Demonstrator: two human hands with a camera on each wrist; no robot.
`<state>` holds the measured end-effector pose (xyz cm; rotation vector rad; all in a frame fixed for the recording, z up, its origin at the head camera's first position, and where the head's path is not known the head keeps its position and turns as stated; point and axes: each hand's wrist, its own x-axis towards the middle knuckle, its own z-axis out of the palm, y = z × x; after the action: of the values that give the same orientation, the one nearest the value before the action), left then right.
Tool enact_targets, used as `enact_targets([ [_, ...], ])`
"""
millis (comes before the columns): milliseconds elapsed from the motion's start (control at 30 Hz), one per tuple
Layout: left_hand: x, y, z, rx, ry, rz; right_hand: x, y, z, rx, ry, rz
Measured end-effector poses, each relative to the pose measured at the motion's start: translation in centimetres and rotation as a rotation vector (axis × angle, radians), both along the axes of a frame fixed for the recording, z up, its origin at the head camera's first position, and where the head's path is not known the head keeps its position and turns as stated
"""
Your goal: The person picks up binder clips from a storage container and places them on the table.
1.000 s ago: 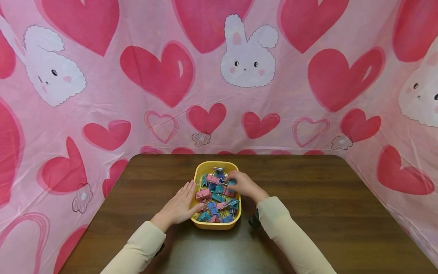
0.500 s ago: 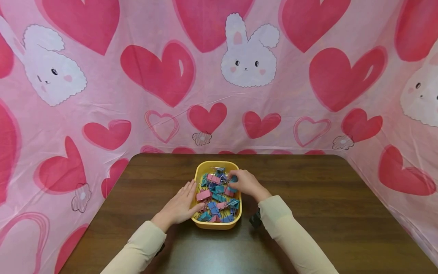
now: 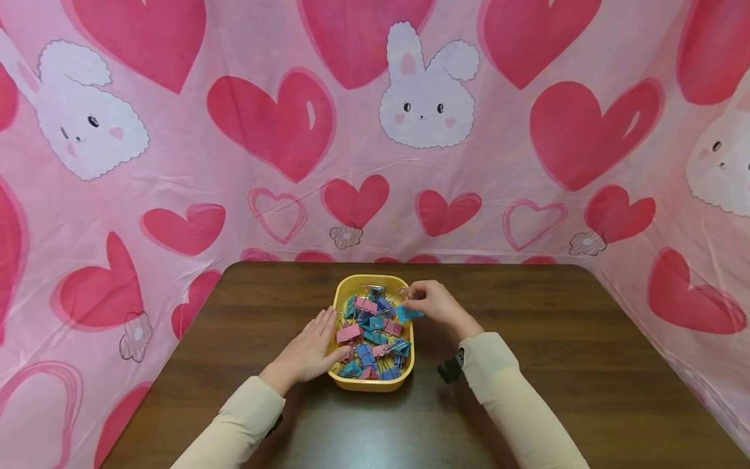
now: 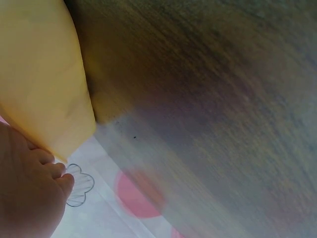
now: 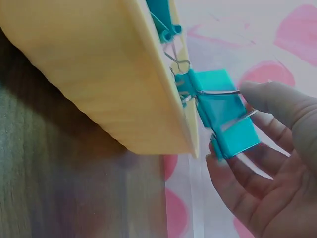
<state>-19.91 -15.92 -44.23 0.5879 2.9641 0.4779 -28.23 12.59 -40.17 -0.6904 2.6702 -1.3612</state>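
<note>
A yellow plastic basket (image 3: 370, 386) full of binder clips (image 3: 366, 355) in pink, blue and teal stands on the table. My left hand (image 3: 306, 348) rests against its left side with straight fingers, the thumb over the rim. In the left wrist view, the fingers (image 4: 54, 171) lie along the yellow wall. My right hand (image 3: 438, 305) holds a teal binder clip (image 5: 225, 111) at the basket's right rim. The right wrist view shows thumb and fingers pinching it, its wire handles toward the hand. Another teal clip (image 5: 161, 17) shows inside the rim.
The brown wooden table (image 3: 527, 365) extends on both sides of the basket. A pink curtain (image 3: 486, 169) with hearts and rabbits hangs behind the table and along its left and right sides.
My right hand has moved from inside the basket to the right, over the rim, bringing a teal binder clip with it. The left hand has stayed in place.
</note>
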Motion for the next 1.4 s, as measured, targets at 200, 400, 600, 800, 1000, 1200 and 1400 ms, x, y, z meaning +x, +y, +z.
enact_targets([
  [200, 0.1, 0.1, 0.2, 0.001, -0.002, -0.004, -0.6, 1.1, 0.2, -0.029, 0.044, -0.091],
  [400, 0.0, 0.0, 0.1, 0.003, 0.016, -0.01, -1.2, 2.0, 0.0, -0.184, -0.013, -0.266],
  [600, 0.0, 0.0, 0.1, 0.0, 0.028, -0.019, -1.6, 2.8, -1.1, -0.342, -0.1, -0.441],
  [800, 0.0, 0.0, 0.1, 0.001, 0.022, -0.02, -1.9, 3.6, -2.5, -0.385, -0.138, -0.53],
  [1000, 0.0, 0.0, -0.1, -0.003, 0.016, -0.011, -2.3, 4.1, -4.2, -0.378, -0.175, -0.545],
  [1200, 0.2, 0.0, -0.1, -0.005, 0.003, 0.001, -2.7, 4.3, -5.5, -0.351, -0.196, -0.55],
  [1400, 0.1, 0.0, -0.1, -0.01, 0.011, -0.004, -2.9, 4.3, -6.2, -0.313, -0.214, -0.547],
])
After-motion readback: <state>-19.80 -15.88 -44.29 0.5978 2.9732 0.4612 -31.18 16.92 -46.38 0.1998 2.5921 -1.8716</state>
